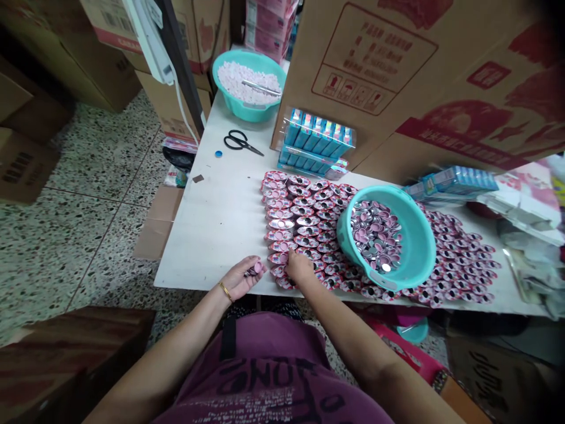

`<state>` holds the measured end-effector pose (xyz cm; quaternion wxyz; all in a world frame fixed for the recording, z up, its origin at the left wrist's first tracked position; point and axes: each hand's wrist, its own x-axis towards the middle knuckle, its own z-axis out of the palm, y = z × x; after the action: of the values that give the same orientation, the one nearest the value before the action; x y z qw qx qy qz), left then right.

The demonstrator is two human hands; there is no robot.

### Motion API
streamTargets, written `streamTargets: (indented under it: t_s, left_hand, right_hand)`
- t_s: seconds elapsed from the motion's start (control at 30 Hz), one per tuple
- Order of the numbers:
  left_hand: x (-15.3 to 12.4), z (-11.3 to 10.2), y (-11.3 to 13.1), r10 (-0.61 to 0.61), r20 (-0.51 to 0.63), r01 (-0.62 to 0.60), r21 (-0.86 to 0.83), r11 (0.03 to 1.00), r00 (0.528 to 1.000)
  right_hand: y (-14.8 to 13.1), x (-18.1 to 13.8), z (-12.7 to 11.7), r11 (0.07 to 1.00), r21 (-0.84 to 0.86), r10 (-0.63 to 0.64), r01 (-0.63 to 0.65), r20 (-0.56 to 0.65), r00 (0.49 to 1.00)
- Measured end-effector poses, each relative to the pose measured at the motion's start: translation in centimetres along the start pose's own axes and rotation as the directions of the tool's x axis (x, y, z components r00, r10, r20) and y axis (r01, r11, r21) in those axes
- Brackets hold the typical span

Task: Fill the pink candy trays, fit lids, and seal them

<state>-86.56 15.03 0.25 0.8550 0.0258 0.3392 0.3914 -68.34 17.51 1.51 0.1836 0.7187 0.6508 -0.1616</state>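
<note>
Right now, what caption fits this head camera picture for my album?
Left hand cups small pink pieces while right hand touches rows of pink cases beside a teal basin.

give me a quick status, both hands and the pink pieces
Left hand cupped, holding a few small pink pieces. Right hand fingertips down on the laid-out rows of pink pieces. Teal basin of loose pieces beside the rows, nothing blocking.

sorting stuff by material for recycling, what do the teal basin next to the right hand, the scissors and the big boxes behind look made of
Teal basin: looks like moulded plastic, smooth with a slight sheen and one even colour.
Scissors: dark loop handles, probably plastic; the blades look like metal, too small to be sure.
Big boxes: brown cardboard, matte, with red printed handling marks and folded edges.
</note>
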Motion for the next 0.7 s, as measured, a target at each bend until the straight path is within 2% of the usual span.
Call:
streamTargets:
  t_s: [0.13,0.2,0.27,0.33,0.5,0.7]
  left_hand:
    - [0.4,0.3,-0.9,-0.009,-0.039,0.010,0.018,1.000,0.999]
    - [0.7,0.4,-1.1,-0.014,-0.053,0.017,0.042,0.999,0.998]
    - [0.8,0.5,-1.4,-0.004,-0.060,0.008,0.072,0.997,0.998]
    - [0.9,0.9,-1.7,0.010,-0.065,-0.003,0.096,0.995,0.998]
    - [1.0,2.3,-2.8,-0.045,-0.060,0.053,0.144,0.988,0.997]
    - [1.4,3.6,-4.0,-0.002,-0.059,0.014,0.201,0.980,0.998]
  right_hand:
    - [0.4,-0.7,-0.5,0.997,0.059,-0.044,0.045,-0.013,0.999]
    - [0.3,-1.7,-0.9,0.962,0.209,-0.158,0.177,-0.103,0.982]
    - [-0.3,-2.7,-1.1,0.845,0.374,-0.313,0.383,-0.235,0.920]
    - [-1.0,-3.4,-1.0,0.719,0.482,-0.378,0.501,-0.334,0.863]
    - [-1.2,-4.1,-0.2,0.625,0.643,-0.274,0.443,-0.351,0.895]
    - [0.0,-5.1,0.5,0.671,0.634,-0.168,0.385,-0.375,0.912]
